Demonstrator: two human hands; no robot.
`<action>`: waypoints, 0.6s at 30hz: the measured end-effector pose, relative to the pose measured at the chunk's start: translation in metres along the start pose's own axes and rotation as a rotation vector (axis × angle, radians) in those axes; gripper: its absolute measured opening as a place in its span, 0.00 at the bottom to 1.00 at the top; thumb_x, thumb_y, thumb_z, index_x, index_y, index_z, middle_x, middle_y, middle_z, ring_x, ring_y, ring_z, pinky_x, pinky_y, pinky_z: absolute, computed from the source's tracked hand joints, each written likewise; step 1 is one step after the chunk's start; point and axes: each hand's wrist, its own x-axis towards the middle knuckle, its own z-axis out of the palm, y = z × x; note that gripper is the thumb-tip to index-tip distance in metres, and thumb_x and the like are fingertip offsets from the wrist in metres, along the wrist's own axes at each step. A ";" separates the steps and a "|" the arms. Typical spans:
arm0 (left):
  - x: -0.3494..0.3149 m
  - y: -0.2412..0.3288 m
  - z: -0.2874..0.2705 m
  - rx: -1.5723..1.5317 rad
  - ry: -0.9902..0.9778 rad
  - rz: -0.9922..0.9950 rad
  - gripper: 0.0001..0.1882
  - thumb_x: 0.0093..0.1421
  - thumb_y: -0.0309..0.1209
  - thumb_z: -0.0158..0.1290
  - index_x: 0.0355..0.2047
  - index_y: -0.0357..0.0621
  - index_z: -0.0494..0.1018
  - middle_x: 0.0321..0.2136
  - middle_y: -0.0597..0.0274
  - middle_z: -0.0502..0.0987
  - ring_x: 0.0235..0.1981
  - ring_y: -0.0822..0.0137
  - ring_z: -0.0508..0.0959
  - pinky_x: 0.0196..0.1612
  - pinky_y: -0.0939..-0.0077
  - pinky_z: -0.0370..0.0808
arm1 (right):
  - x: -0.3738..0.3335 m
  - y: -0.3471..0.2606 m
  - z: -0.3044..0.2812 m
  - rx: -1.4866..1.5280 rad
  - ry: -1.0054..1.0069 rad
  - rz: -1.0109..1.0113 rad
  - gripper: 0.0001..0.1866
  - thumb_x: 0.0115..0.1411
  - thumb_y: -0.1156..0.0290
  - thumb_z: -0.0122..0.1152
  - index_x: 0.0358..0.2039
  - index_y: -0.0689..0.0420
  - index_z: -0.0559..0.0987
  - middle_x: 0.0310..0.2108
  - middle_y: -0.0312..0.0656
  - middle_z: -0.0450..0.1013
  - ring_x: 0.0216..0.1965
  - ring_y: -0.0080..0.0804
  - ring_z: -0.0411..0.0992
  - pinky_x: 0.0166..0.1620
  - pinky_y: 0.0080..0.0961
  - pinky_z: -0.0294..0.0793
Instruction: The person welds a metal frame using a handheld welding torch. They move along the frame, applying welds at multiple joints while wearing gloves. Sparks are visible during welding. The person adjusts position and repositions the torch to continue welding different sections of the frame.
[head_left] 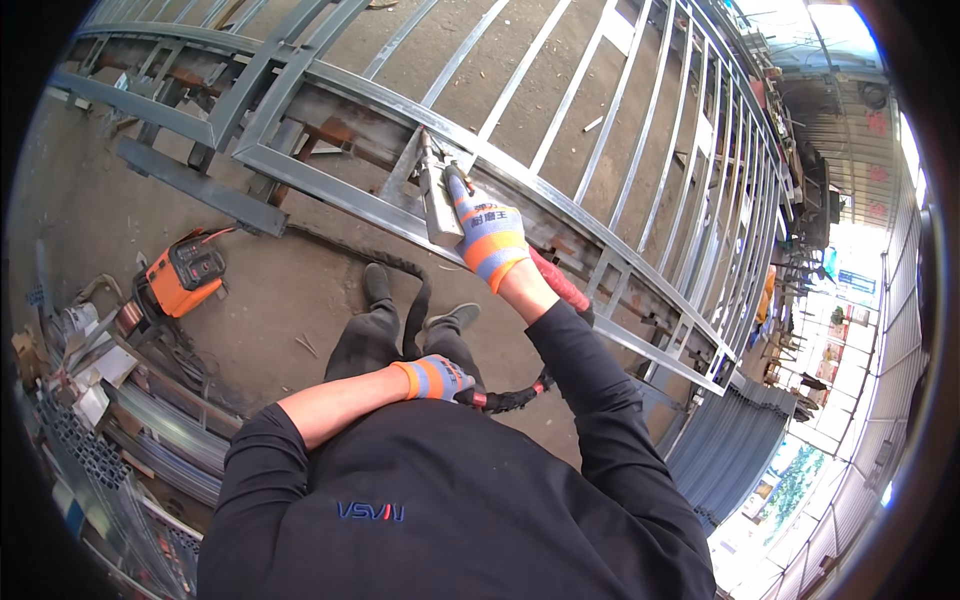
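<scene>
My right hand (492, 238), in a grey, orange and purple work glove, is closed around a silver-grey hand-held welding gun (440, 212). Its thin nozzle points away from me, its tip at or close to the joint where a slanted bar meets the long rail of a metal frame (560, 200). I cannot tell whether the tip touches. A red-wrapped hose (560, 279) runs back from behind that wrist. Low in front of my body, my left hand (438, 378), gloved alike, is closed around a black cable (513, 399) with red bands.
The barred frame rests on steel supports, crossing ahead from left to right. A grey beam (200, 185) juts out at left. An orange machine (186, 275) stands on the floor, and metal profiles (165, 430) lie stacked at lower left. The black cable loops by my feet.
</scene>
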 end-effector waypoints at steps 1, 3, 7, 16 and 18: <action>-0.001 0.000 0.000 0.004 0.006 0.003 0.34 0.60 0.53 0.60 0.59 0.42 0.74 0.48 0.44 0.83 0.50 0.45 0.82 0.52 0.53 0.77 | 0.000 0.000 0.001 -0.003 0.000 0.000 0.45 0.52 0.69 0.72 0.70 0.55 0.61 0.54 0.59 0.76 0.47 0.53 0.82 0.45 0.44 0.82; -0.007 0.002 -0.003 0.008 -0.004 -0.010 0.31 0.62 0.52 0.58 0.57 0.42 0.75 0.48 0.45 0.83 0.51 0.45 0.82 0.53 0.54 0.77 | 0.001 -0.003 0.003 0.001 0.010 0.001 0.45 0.52 0.70 0.72 0.70 0.55 0.61 0.53 0.59 0.77 0.46 0.53 0.82 0.44 0.45 0.82; -0.017 0.002 -0.005 0.001 -0.037 -0.032 0.31 0.62 0.51 0.58 0.57 0.42 0.75 0.48 0.45 0.83 0.51 0.45 0.82 0.53 0.54 0.77 | 0.003 -0.008 0.012 0.035 0.069 -0.022 0.45 0.51 0.71 0.72 0.69 0.55 0.62 0.52 0.59 0.77 0.45 0.53 0.82 0.43 0.44 0.82; -0.025 0.005 -0.009 0.007 -0.015 -0.037 0.27 0.63 0.48 0.56 0.56 0.44 0.76 0.49 0.48 0.83 0.53 0.46 0.82 0.54 0.55 0.77 | 0.004 -0.011 0.010 0.019 0.064 -0.009 0.43 0.54 0.69 0.69 0.70 0.52 0.61 0.51 0.55 0.78 0.45 0.54 0.82 0.42 0.46 0.81; -0.025 0.003 -0.007 0.011 -0.015 -0.035 0.29 0.63 0.48 0.57 0.58 0.43 0.75 0.49 0.46 0.83 0.52 0.45 0.82 0.53 0.55 0.77 | 0.005 -0.012 0.008 0.020 0.054 -0.003 0.41 0.57 0.68 0.67 0.70 0.52 0.61 0.52 0.55 0.78 0.46 0.54 0.81 0.42 0.47 0.80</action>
